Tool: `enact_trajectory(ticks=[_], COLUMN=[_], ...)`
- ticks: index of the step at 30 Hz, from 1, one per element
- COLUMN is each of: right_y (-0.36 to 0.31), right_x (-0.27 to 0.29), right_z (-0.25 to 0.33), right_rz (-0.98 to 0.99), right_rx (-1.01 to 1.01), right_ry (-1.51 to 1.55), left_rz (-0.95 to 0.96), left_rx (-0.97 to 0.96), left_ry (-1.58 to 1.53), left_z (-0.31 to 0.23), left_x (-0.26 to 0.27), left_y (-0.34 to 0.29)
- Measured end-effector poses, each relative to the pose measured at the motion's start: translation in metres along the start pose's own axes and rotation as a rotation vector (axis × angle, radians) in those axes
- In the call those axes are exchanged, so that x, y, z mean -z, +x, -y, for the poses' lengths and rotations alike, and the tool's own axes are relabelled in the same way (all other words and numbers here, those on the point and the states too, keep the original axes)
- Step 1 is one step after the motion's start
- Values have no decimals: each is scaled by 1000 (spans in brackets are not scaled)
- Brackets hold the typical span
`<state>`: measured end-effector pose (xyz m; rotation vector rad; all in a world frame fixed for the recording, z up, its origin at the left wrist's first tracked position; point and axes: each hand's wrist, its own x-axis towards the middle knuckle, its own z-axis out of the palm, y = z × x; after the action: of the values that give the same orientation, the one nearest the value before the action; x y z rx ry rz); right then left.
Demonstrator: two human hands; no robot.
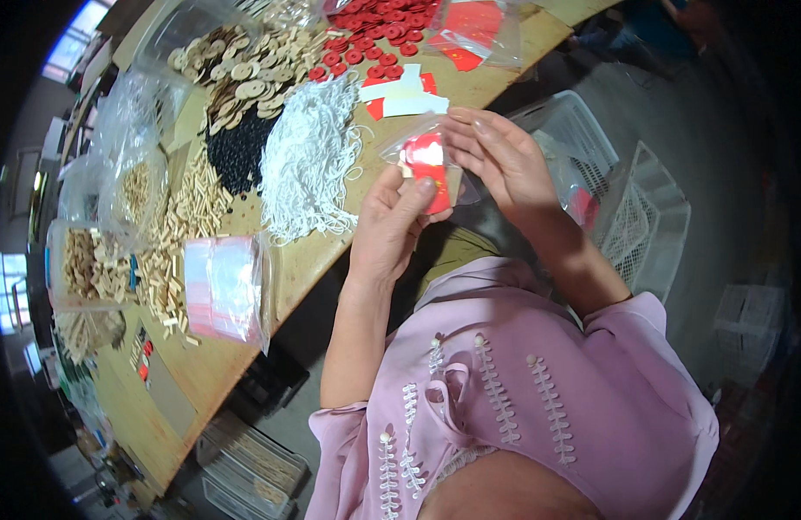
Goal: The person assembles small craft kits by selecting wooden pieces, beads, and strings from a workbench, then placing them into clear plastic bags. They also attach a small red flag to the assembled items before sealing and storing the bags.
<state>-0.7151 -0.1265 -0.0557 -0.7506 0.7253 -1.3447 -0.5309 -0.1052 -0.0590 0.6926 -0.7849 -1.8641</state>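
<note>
Both hands, left hand (390, 227) and right hand (498, 161), grip a clear bag (428, 165) holding red pieces.

a soft pink blouse (539, 381) fills the lower frame, short-sleeved, loose and lightly creased. down its front run pale embroidered strips (496, 390), leaf-like stitches in rows, each topped with a small bead. both forearms are bare; the left hand (387, 230) and right hand (500, 160) wear no rings or bands that show.
</note>
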Motion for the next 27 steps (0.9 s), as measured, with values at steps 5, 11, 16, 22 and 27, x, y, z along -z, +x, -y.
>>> enact_trajectory(ticks=[5,11,16,22,27], right_y=[-46,-81,-84,-84,-85], right_x=[57,53,52,66,55], right_z=[-10,12,23,28,-2], right_rz=[52,186,148,106,79], right_rx=[-267,-419,-157,64,84], right_ry=[191,372,109,-173,34], left_rz=[322,216,190,58,42], left_rx=[40,-625,-376,-35,-16], left_ry=[-295,886,284,205,372], left_z=[7,28,35,44,69], left_x=[8,-17,-32,-29,-39], left_y=[9,8,4,11,12])
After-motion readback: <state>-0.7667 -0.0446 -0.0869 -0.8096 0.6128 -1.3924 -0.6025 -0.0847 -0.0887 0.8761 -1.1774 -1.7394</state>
